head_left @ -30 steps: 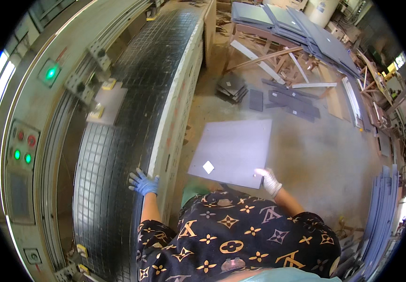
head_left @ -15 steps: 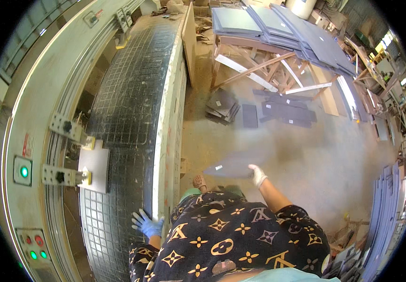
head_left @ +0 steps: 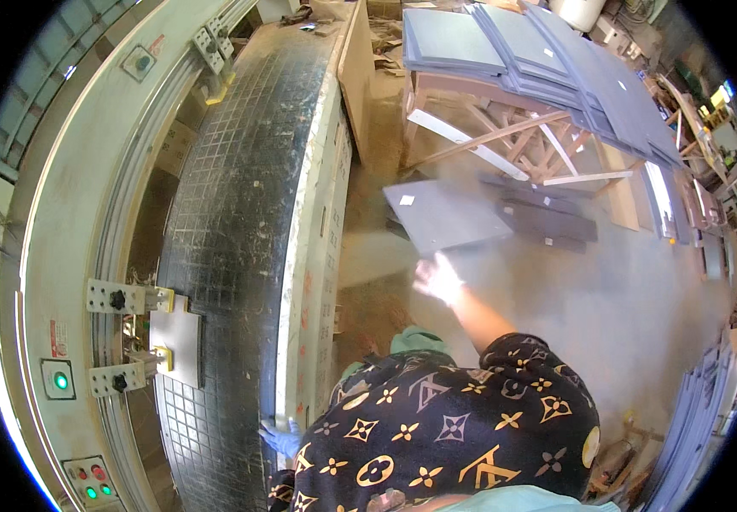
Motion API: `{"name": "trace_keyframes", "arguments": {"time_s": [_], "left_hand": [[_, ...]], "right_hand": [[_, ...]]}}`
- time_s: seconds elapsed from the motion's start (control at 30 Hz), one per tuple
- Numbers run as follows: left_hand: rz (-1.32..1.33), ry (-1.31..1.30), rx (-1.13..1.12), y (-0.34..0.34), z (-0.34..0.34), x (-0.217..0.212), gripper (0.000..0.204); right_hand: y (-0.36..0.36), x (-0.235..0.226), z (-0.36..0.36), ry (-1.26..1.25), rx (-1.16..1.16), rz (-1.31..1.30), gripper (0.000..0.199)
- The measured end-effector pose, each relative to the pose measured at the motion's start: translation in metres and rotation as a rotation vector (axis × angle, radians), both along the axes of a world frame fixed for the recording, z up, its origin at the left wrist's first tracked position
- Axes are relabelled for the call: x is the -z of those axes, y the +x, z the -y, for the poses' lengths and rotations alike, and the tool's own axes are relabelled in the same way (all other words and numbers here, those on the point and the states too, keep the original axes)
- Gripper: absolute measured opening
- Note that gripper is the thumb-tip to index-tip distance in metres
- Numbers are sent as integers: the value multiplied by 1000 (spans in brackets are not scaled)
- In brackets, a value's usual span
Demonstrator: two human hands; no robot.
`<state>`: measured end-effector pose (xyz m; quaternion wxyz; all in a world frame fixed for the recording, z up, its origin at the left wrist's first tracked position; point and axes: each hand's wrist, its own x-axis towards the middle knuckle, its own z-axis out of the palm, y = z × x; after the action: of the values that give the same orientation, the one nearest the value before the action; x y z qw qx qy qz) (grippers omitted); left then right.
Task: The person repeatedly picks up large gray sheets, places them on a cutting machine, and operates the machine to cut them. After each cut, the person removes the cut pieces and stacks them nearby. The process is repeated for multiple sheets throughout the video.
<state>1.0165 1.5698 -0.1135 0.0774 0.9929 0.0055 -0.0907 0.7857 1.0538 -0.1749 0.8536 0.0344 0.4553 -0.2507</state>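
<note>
My left hand (head_left: 281, 439), in a blue glove, rests on the near edge of the machine's black bed (head_left: 244, 247), its visible fingers spread. Out in front over the floor is my right hand (head_left: 438, 278), in a white glove and blurred by motion. Its fingers look apart and reach to the near edge of a dark grey panel (head_left: 449, 218) with a small white label. The panel lies over or hovers above a stack of panels, which it mostly hides; whether the fingertips touch it is unclear. On the bed's left side, a small grey panel (head_left: 177, 341) sits beside two clamp-like brackets (head_left: 121, 299).
A long pale machine frame (head_left: 52, 256) with lit green buttons runs along the left. Large grey sheets (head_left: 539, 60) are stacked on a wooden frame at the back. More dark panels (head_left: 547, 218) lie on the floor; others (head_left: 684, 427) stand at right.
My right hand has swung forward, and the dark grey panel has moved away from my feet to over the floor stack. My left hand stays at the bed's edge. The view has shifted.
</note>
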Motion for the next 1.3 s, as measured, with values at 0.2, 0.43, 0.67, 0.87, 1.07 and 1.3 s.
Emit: {"name": "trace_keyframes", "arguments": {"time_s": [0.2,0.43,0.67,0.87,1.07,1.3], "left_hand": [[-50,45,-82,-48,67,0,88],[43,-210,-65,-82,143,-4,88],[143,-211,-95,-115,140,28,89],[167,-272,-329,-118,143,2,85],[387,-256,-380,-33,81,-19,76],[454,-304,-376,171,-9,-44,63]], "right_hand": [[14,34,-56,-26,-764,-96,37],[10,10,2,-373,-988,-293,33],[10,-1,40,-472,-1062,-333,37],[14,19,23,-405,-1178,-316,34],[41,25,-25,-525,-1353,-319,30],[68,12,-85,-557,-1293,-376,30]]}}
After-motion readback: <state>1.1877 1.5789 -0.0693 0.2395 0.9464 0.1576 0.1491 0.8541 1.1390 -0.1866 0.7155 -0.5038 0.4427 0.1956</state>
